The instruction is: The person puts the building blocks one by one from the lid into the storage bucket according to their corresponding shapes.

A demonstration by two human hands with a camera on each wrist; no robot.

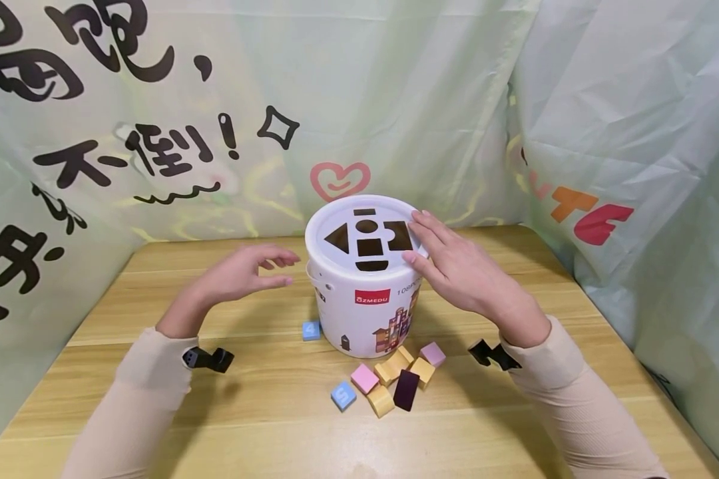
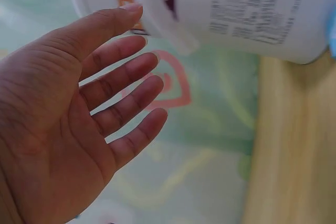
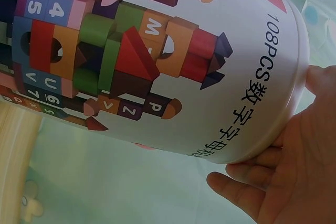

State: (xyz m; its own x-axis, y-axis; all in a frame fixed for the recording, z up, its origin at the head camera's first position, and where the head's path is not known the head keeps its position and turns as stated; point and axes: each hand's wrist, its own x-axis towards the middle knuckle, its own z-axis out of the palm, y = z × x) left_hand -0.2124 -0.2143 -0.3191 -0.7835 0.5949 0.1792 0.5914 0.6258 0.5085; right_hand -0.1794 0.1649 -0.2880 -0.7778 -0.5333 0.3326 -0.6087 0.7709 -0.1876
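A white toy-block bucket (image 1: 341,313) stands upright on the table, its lid (image 1: 335,216) on top with several shaped holes. My right hand (image 1: 464,269) rests on the lid's right edge, with thumb and fingertips touching the rim; in the right wrist view the hand (image 3: 294,166) lies along that rim. Left of the bucket, my left hand (image 1: 242,271) hovers with fingers loosely extended and holds nothing. The left wrist view shows its bare palm (image 2: 63,124) near the bucket's white handle (image 2: 181,40). Past the left fingertips, the bucket's side carries printed labels.
Wooden blocks lie before the bucket: a blue "5" block (image 1: 343,396), a pink block (image 1: 365,378), a purple block (image 1: 433,354), several yellow blocks (image 1: 380,401) and a dark block (image 1: 406,390). A blue "4" block (image 1: 311,330) sits at its left base. Printed cloth (image 1: 431,100) hangs behind.
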